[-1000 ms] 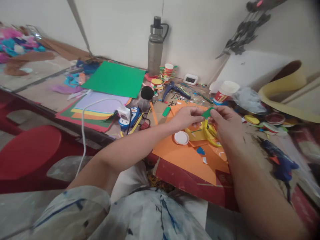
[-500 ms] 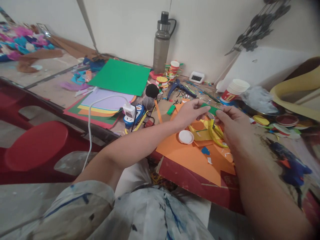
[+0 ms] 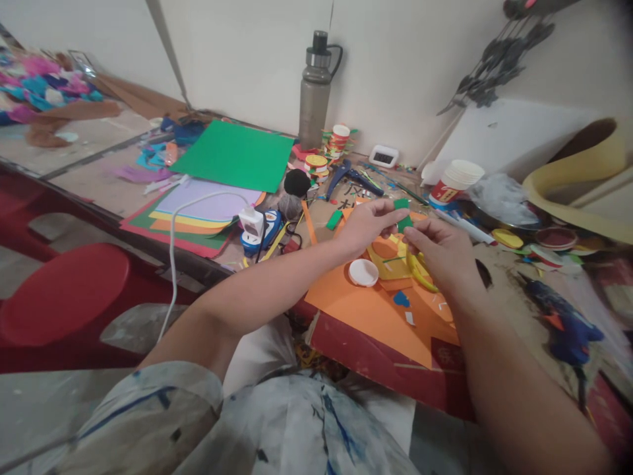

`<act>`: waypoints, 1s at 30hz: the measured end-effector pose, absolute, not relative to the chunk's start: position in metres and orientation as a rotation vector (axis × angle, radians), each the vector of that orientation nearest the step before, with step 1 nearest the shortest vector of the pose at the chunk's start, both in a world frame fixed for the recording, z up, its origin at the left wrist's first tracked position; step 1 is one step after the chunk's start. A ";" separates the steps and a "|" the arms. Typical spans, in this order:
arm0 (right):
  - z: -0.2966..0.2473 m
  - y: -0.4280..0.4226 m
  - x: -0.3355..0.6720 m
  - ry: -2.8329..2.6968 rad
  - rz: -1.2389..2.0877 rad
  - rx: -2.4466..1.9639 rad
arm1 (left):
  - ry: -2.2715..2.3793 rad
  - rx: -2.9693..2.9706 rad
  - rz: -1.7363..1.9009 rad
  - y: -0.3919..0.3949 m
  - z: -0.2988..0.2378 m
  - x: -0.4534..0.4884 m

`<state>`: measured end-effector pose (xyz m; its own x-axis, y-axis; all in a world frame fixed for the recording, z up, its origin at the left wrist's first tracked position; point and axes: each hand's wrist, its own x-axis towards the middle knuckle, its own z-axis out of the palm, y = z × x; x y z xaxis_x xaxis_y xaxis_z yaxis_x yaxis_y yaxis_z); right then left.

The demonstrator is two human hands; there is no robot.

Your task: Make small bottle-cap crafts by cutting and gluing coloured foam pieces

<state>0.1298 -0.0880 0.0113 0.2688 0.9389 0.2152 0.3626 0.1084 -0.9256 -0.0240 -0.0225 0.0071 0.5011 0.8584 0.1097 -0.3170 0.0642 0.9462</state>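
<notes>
A small piece of green paper (image 3: 404, 223) is pinched at its left side by the thumb and fingers of my left hand (image 3: 366, 227). My right hand (image 3: 448, 254) has closed its thumb and fingertips on the right edge of the same piece. Below my right hand show the yellow handles of scissors (image 3: 421, 274); their blades are mostly hidden. Under both hands lie sheets of orange paper (image 3: 366, 316), with a white round lid (image 3: 363, 272), a blue paper scrap (image 3: 401, 299) and small white scraps on top.
A grey bottle (image 3: 314, 99) stands by the wall. Large green paper (image 3: 237, 155) tops coloured sheets at left, near a power strip (image 3: 262, 232) with a white cable. Paper cups (image 3: 457, 179) and a blue glue gun (image 3: 564, 323) are at right. A red stool (image 3: 64, 293) stands left.
The green piece now shows more of its surface and appears turned between my hands. My right hand has shifted slightly left. The whole view has swung a little.
</notes>
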 end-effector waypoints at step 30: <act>0.008 -0.088 0.128 -1.261 0.615 -1.412 | 0.606 1.065 0.911 -0.028 0.020 -0.027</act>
<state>0.1276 -0.0877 0.0083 0.3004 0.9148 0.2700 0.3505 0.1574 -0.9232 -0.0267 -0.0280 0.0196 0.5094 0.8605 0.0016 -0.3313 0.1944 0.9233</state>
